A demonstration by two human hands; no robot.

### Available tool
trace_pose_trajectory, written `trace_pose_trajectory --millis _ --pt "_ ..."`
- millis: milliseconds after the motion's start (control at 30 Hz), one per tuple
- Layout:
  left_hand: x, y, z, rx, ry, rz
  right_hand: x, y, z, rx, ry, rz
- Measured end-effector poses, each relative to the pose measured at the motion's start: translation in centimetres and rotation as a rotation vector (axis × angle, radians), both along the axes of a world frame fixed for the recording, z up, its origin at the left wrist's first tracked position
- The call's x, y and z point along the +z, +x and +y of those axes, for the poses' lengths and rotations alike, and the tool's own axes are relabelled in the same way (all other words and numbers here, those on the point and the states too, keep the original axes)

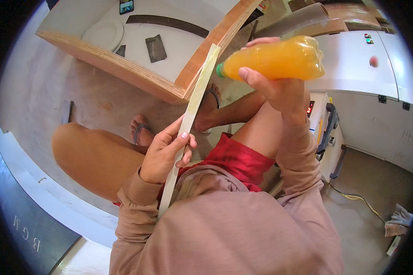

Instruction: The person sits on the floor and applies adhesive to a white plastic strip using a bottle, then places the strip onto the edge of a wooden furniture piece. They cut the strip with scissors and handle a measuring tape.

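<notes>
A long narrow pale strip (188, 113) slants up and away from my lap, its far half yellowish and shiny. My left hand (163, 153) grips it near the middle, thumb on top and fingers bent around its edge. To the right, a clear plastic bottle (284, 57) of orange-yellow liquid lies on its side in the grasp of my right hand (275, 91). Its green cap (220, 70) points left and slightly down, close to the strip's far end; I cannot tell whether they touch. The right fingers are partly hidden behind the bottle.
Ahead, a wood-edged table or box (110, 59) with a white surface bears a white plate (104, 35), a dark curved strip (167, 23), a dark rectangular piece (156, 48) and a phone (126, 6). White cabinets (353, 59) stand at right, with a cable (362, 199) on the floor.
</notes>
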State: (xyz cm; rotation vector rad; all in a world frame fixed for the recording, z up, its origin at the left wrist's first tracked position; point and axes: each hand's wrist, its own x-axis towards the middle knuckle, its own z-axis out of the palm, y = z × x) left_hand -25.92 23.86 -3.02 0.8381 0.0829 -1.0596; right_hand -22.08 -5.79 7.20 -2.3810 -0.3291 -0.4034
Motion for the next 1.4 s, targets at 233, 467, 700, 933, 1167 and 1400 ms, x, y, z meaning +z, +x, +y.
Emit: trace_pose_trajectory --millis 233,467,700,933,1167,1400 --pt "0.3 -0.2 -0.2 0.012 0.050 -0.033 -2.9 0.8 2.6 0.015 -0.087 -0.082" --pt "-0.2 -0.1 -0.2 0.008 0.015 -0.019 -1.1 -4.2 5.0 0.116 0.168 0.109" --pt "-0.1 -0.2 -0.3 -0.003 0.034 -0.016 0.2 -0.9 1.4 -0.107 -0.052 -0.017" --pt "0.0 -0.3 -0.4 0.020 0.048 -0.018 -2.2 2.3 2.2 0.014 -0.204 -0.337" --pt "0.0 0.0 -0.6 0.021 0.013 0.025 -0.6 5.7 -1.1 -0.217 -0.011 -0.239" --pt "-0.2 -0.2 -0.7 0.022 0.044 0.008 -1.5 4.3 0.3 -0.096 -0.006 -0.275"
